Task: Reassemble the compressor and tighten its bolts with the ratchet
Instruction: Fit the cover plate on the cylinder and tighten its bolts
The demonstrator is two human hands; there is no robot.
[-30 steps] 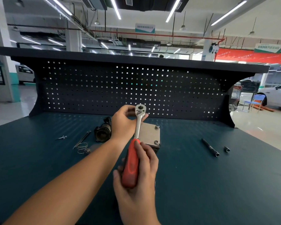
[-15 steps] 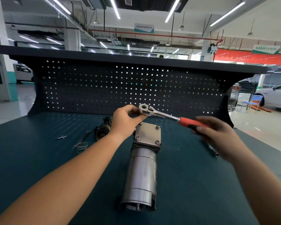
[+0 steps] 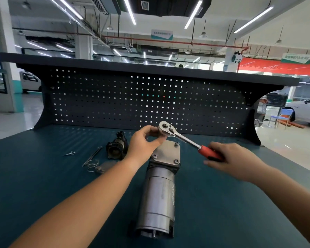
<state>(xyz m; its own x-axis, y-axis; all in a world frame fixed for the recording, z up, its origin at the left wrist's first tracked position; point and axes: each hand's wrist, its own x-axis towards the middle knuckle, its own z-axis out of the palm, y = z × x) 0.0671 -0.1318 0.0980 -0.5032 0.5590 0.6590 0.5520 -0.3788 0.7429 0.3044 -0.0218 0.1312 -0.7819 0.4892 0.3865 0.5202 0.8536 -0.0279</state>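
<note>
The ratchet has a mirror-bright chromed metal head and shank and a smooth red handle that looks like plastic. The compressor is dull grey metal, its cylinder brushed and faintly scuffed, its end plate paler and matt. The worktop is matt dark teal, and the pegboard behind it is matt, dark perforated metal.

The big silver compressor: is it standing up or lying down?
Lying down. The compressor rests lengthwise on the bench, its bolted plate end pointing toward the pegboard.
</note>
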